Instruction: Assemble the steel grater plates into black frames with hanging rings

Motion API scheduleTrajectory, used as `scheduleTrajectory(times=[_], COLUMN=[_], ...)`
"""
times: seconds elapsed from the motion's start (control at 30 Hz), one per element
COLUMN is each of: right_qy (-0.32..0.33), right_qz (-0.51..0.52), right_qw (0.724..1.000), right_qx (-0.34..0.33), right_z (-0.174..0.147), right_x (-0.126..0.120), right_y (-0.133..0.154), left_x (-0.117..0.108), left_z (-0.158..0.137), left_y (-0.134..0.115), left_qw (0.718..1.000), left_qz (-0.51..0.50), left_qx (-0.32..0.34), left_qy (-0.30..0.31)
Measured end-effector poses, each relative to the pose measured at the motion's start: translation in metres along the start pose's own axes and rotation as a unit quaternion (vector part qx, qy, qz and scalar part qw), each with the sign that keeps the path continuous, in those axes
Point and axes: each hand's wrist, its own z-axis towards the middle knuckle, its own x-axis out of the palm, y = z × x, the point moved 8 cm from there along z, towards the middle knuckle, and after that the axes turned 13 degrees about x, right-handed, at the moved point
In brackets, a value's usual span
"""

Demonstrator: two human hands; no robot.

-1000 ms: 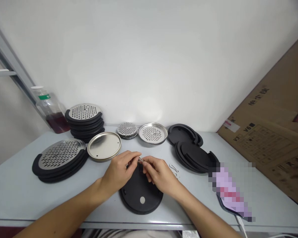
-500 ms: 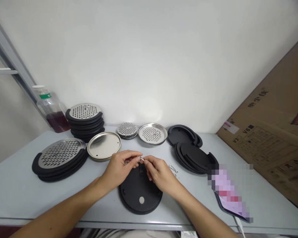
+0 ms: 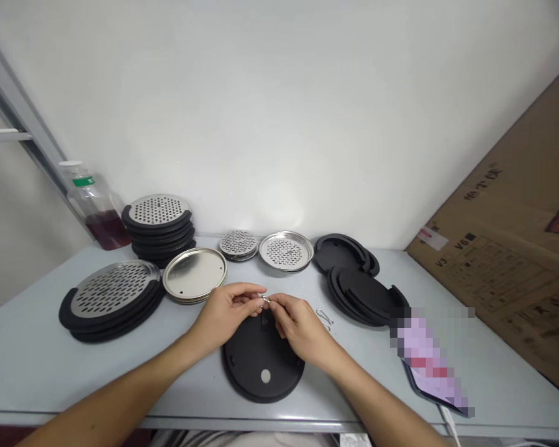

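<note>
Between my fingertips is a small shiny metal piece (image 3: 265, 300), perhaps a bent wire clip, though the fingers hide most of it. My left hand (image 3: 230, 310) pinches it from one side and my right hand (image 3: 294, 323) from the other. Directly below lies a round black disc (image 3: 256, 360) with small slots and a pale round spot close to its front edge. Both hands are over the disc's far edge. Just right of my right hand, bent metal wire clips (image 3: 325, 317) rest on the table.
Left are stacked black holders with perforated metal plates (image 3: 114, 288), metal lids (image 3: 195, 273) and a bottle (image 3: 103, 217). Perforated discs (image 3: 286, 253) stand at the back. Black holders (image 3: 368, 295), a phone (image 3: 431, 366) with a cable and a cardboard box (image 3: 503, 267) are right.
The metal piece seems to have turned slightly between my fingertips. Both hands stay in almost the same place above the black disc.
</note>
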Motion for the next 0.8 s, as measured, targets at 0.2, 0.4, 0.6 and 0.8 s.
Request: scheduleTrajectory(times=[0.2, 0.4, 0.6, 0.8], right_qy=[-0.022, -0.040, -0.042, -0.045], right_qz=[-0.031, -0.040, -0.028, -0.031], right_qw=[0.999, 0.998, 0.998, 0.998], right_qx=[-0.014, -0.037, -0.043, -0.045], right_z=[-0.0003, -0.0009, -0.0015, -0.0015], right_x=[-0.0006, 0.0001, -0.0011, -0.0026], right_y=[0.0038, 0.0067, 0.0065, 0.0065], left_x=[0.0009, -0.0002, 0.0015, 0.0015], left_z=[0.0001, -0.0045, -0.0044, -0.0028], left_y=[0.0027, 0.0001, -0.0029, -0.0031], left_qw=[0.999, 0.998, 0.998, 0.999], left_qz=[0.003, 0.061, 0.053, 0.018], left_qx=[-0.033, 0.004, 0.028, 0.034], left_qy=[0.002, -0.013, -0.003, -0.006])
